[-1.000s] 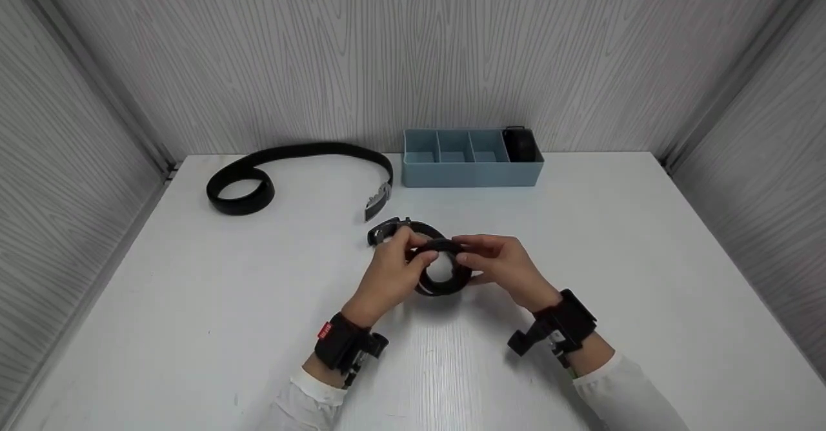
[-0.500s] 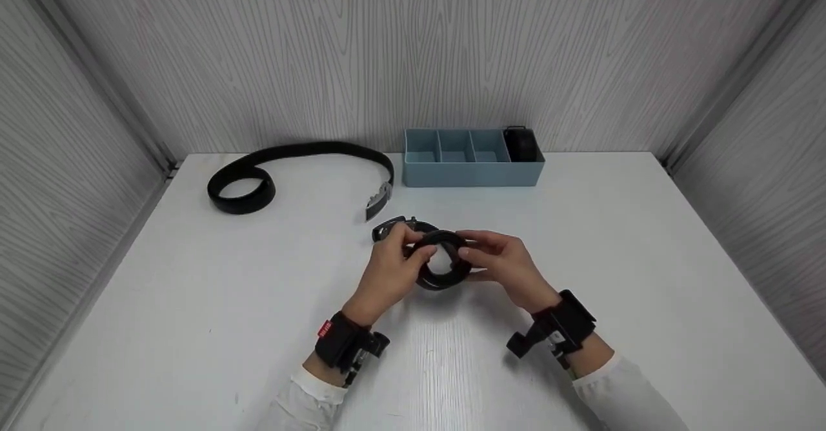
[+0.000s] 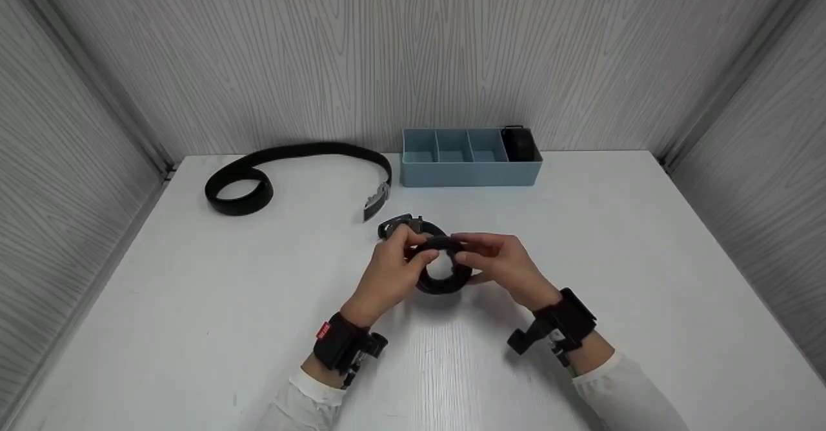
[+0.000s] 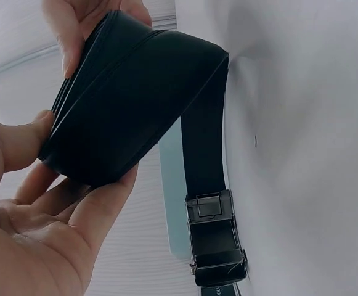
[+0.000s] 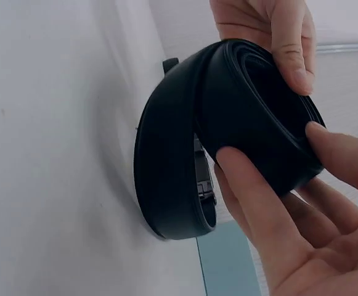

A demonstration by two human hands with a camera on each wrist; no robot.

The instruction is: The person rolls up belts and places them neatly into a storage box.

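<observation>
Between both hands is a black belt (image 3: 445, 285) wound into a coil, with a loose tail running to its metal buckle (image 4: 211, 240). My left hand (image 3: 389, 276) pinches the coil's left side, thumb at the near edge. On the opposite side my right hand (image 3: 506, 268) grips it, thumb on the edge and fingers behind, as the right wrist view shows. The coil is tilted and held above the white table, while the buckle end lies low at the table just beyond the left hand. A second black belt (image 3: 303, 151), partly curled, lies at the back left with a silver buckle (image 3: 377, 200).
A blue-grey organizer box (image 3: 468, 174) with several compartments stands at the back wall. Its rightmost compartment contains a rolled black belt (image 3: 519, 145). Wood-grain panels (image 3: 413, 50) enclose the white table (image 3: 193, 315) at the back and sides.
The buckle end has shifted slightly to the right and toward the back. The coil has tilted a little between the hands, which keep their grip in nearly the same place.
</observation>
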